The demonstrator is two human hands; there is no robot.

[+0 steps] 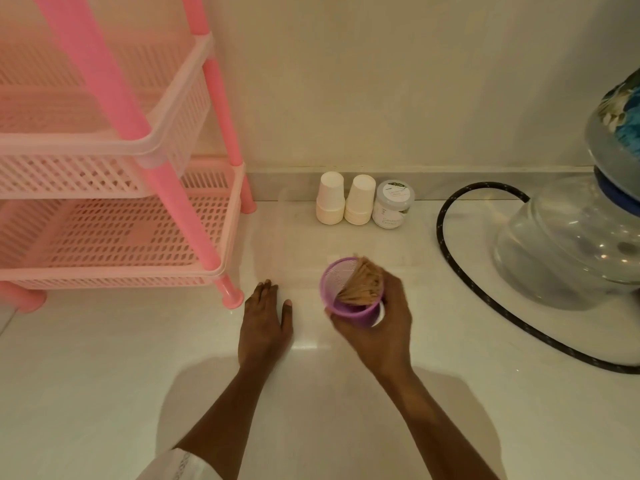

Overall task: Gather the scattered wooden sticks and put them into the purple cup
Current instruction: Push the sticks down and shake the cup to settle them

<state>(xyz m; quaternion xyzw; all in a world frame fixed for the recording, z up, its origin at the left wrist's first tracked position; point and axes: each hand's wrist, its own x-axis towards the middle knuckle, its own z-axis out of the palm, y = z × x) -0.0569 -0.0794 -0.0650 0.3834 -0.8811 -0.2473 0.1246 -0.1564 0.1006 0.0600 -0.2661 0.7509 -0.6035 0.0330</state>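
Right hand [381,327] grips the purple cup [346,311], wooden sticks [362,284] inside; left hand [265,323] lies flat, fingers [266,289] straight, just left of it.

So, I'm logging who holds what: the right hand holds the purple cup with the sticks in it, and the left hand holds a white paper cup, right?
Not quite. In the head view the left hand holds nothing; it rests flat on the white surface. The right hand does hold the purple cup with the sticks in it.
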